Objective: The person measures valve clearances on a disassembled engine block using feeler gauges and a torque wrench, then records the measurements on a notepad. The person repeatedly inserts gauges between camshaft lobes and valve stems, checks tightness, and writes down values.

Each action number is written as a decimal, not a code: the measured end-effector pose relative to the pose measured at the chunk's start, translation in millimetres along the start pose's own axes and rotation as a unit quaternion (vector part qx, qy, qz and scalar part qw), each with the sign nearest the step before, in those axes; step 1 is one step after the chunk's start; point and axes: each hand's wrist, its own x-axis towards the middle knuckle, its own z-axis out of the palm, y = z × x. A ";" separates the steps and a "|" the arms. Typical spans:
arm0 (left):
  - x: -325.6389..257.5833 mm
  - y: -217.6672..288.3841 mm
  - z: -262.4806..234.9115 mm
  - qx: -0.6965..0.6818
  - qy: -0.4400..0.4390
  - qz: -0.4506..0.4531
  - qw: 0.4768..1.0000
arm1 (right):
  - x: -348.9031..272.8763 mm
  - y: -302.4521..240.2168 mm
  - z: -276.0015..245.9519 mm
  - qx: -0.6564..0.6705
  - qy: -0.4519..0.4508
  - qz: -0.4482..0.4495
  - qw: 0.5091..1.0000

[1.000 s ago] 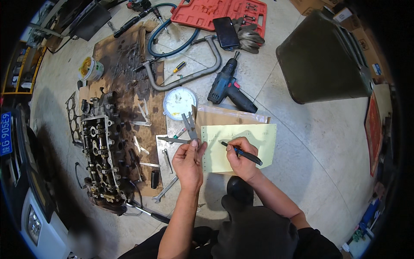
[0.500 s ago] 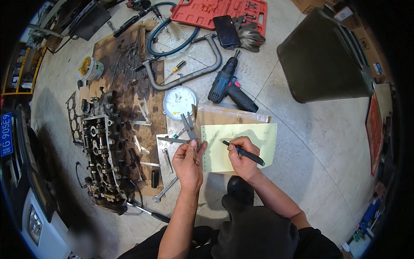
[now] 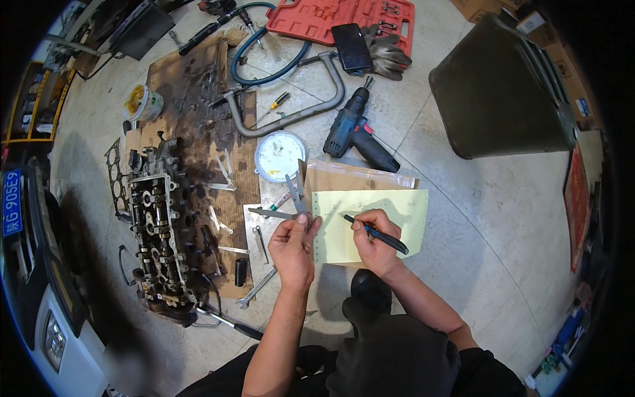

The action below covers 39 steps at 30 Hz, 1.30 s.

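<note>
My left hand [image 3: 296, 257] is closed on a feeler gauge [image 3: 272, 213], pinched between thumb and fingers. Its thin grey blades fan out to the left and upward, beside the left edge of a yellow paper sheet [image 3: 334, 245]. With my right hand [image 3: 377, 250] I grip a black and blue pen [image 3: 391, 242]. The pen's tip is at the upper middle of the sheet, under a faint row of handwriting. Beneath the sheet lies a brown folder or envelope [image 3: 360, 175] with a clear strip along its top.
On the left, an engine cylinder head [image 3: 157, 231] sits beside oil-stained cardboard [image 3: 185, 79]. Beyond the paper lie a cordless drill [image 3: 357, 129], a C-shaped clamp tool [image 3: 291, 120] and a round white lid [image 3: 280, 156]. Wrenches [image 3: 258, 289] rest near my left forearm. A dark green bin [image 3: 496, 92] stands right.
The gauge has turned slightly in my left hand, so its upper blades look narrower. My right hand and the pen stay at nearly the same spot on the sheet. The whole view has shifted slightly.
</note>
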 end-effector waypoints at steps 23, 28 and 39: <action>-4.1 38.2 23.0 0.072 0.029 -0.037 0.996 | 2.8 -0.3 1.0 0.020 0.020 -0.022 0.999; -8.9 47.8 33.4 0.068 0.038 -0.059 0.995 | 1.7 -2.7 0.2 0.016 0.015 -0.009 1.000; -9.2 53.6 32.8 0.062 0.034 -0.065 0.995 | 1.3 -1.5 1.2 0.024 0.011 -0.002 1.000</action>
